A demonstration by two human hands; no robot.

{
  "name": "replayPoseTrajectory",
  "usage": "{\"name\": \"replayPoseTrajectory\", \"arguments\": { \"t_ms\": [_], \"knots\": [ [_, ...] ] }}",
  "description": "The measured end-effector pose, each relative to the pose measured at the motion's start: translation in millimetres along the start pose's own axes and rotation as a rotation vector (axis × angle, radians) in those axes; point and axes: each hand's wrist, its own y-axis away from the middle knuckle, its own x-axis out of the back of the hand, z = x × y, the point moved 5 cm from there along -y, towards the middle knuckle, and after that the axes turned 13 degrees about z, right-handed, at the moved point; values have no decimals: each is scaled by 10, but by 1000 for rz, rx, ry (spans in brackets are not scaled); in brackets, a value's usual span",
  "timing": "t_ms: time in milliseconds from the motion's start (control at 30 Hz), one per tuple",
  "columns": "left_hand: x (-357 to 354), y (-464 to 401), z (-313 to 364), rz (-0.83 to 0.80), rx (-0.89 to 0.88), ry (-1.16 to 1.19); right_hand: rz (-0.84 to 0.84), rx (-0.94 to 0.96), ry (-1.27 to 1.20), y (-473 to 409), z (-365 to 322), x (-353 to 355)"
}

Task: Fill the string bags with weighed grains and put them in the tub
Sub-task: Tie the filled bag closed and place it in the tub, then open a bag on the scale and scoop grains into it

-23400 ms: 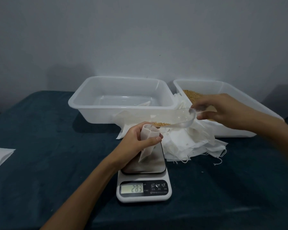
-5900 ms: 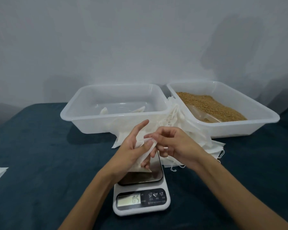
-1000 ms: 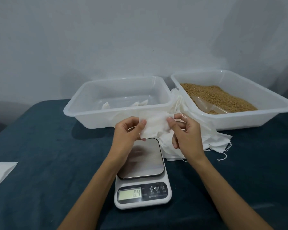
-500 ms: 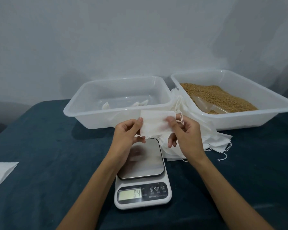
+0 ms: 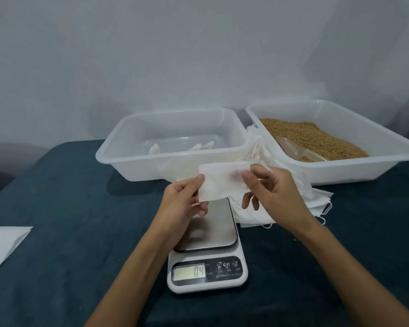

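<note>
Two hands on one flat white string bag (image 5: 222, 181): left hand (image 5: 183, 204) pinches its left edge between thumb and fingers, right hand (image 5: 273, 192) pinches the right edge. Bag's in the air, right above the scale (image 5: 207, 246), which reads 04. Just past the fingertips is the tub (image 5: 175, 161) with a few filled bags (image 5: 175, 148) inside. Grains (image 5: 307, 136) are in the tray (image 5: 340, 171) off to the right of the right fingers.

- A dark teal cloth (image 5: 69, 208) covers the table and looks soft and slightly napped.
- A white sheet (image 5: 3, 244) lies flat on the cloth at the left edge, cut off by the frame.
- A plain pale grey wall (image 5: 175, 55) stands behind the table, with soft shadows across it.
</note>
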Motion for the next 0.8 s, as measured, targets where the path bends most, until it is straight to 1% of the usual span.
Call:
{"name": "replayPoseTrajectory", "arguments": {
  "t_ms": [33,100,200,267,300,367,400,433,467,533,600,633,700,733,800],
  "knots": [
    [30,33,-14,2,32,24,-44,28,53,10,-59,24],
    [75,105,-38,14,45,0,-92,90,140,25,-169,67],
    [98,211,-55,36,-6,-133,-82,161,218,37,-299,80],
    [88,259,-38,84,-64,-243,-71,198,264,31,-356,68],
    [90,272,-9,137,-135,-321,-73,210,287,19,-379,67],
    [94,331,130,248,-381,-468,-111,235,355,-8,-426,59],
    [59,384,205,244,-500,-547,-143,248,393,-20,-449,45],
    [0,432,252,176,-596,-630,-179,262,428,-29,-469,25],
    [-61,457,265,79,-644,-704,-214,279,460,-34,-488,3],
    [-206,480,237,-86,-622,-835,-291,319,517,-38,-519,-61],
    [-299,442,158,-158,-553,-866,-361,362,564,-33,-552,-121],
    [-337,421,143,-161,-544,-859,-384,375,577,-32,-566,-143],
    [-346,370,140,-109,-557,-821,-423,347,600,-33,-580,-174],
    [-341,357,143,-84,-562,-798,-449,307,618,-37,-582,-187],
    [-346,328,128,-85,-542,-750,-508,194,647,-55,-573,-215]
  ]
}}
